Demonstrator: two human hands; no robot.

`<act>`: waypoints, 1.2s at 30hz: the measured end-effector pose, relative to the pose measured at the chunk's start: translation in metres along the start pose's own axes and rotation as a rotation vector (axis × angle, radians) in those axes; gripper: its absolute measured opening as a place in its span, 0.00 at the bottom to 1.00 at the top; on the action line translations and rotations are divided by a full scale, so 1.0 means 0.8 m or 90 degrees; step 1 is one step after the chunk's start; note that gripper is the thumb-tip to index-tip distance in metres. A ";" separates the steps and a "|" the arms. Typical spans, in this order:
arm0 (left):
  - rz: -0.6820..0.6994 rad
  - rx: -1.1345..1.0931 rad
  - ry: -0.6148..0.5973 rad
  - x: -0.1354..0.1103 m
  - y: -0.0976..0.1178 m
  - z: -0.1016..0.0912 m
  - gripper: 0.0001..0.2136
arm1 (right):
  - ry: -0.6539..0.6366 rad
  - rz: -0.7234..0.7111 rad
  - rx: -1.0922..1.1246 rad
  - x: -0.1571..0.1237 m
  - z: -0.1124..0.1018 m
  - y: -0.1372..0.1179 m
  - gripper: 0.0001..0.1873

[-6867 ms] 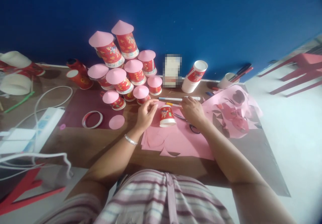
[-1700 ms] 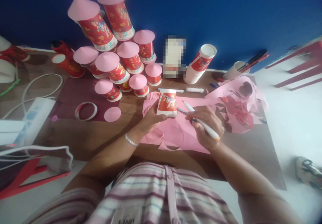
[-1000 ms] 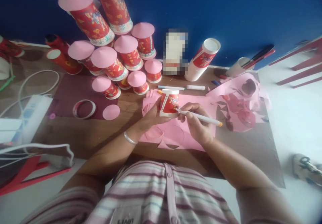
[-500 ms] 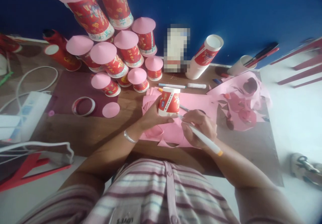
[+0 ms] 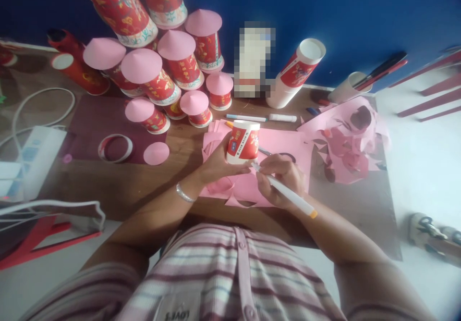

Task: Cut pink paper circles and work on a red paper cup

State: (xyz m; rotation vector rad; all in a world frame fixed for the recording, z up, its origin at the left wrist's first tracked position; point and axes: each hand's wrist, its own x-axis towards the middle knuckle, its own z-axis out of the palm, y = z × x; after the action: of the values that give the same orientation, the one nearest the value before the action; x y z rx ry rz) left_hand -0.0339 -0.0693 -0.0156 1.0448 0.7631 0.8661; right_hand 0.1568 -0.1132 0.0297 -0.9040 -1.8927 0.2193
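Note:
My left hand [image 5: 216, 165] is closed round a red and white paper cup [image 5: 243, 143], held above the table in front of me. A white marker with an orange end [image 5: 293, 197] is pinched in my right hand [image 5: 283, 179]. Its tip meets or nearly meets the cup's lower white band; the exact contact is too small to tell. Beneath both hands lie pink paper sheets [image 5: 288, 141]. Scissors [image 5: 288, 157] rest on the sheets, partly hidden behind my right hand.
Several decorated cups with pink cone tops [image 5: 194, 102] stand at the back left. A cup stack [image 5: 298, 71], a pen holder [image 5: 351, 88] and pink scraps [image 5: 345, 148] are to the right. A tape roll [image 5: 115, 148], pink disc [image 5: 156, 153] and power strip [image 5: 43, 153] lie left.
The view has shifted slightly, so the background sits a little higher and the cups farther left. My hands keep the same grips, with the marker's tip still at the cup's lower edge.

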 end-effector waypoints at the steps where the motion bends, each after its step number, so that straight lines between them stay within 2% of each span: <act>1: -0.001 0.004 0.001 0.000 0.001 0.000 0.41 | -0.001 0.002 0.006 0.000 0.000 0.000 0.08; 29: 0.036 -0.004 -0.045 0.001 -0.001 0.000 0.37 | 0.016 -0.014 0.026 0.001 0.004 0.005 0.08; 36: 0.024 0.025 -0.034 0.001 0.003 0.001 0.38 | 0.014 -0.029 0.009 0.002 0.005 0.006 0.07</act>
State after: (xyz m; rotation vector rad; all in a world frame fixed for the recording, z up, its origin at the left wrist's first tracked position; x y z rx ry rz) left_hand -0.0333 -0.0686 -0.0126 1.1165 0.7199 0.8548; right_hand 0.1554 -0.1077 0.0268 -0.8498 -1.8866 0.1949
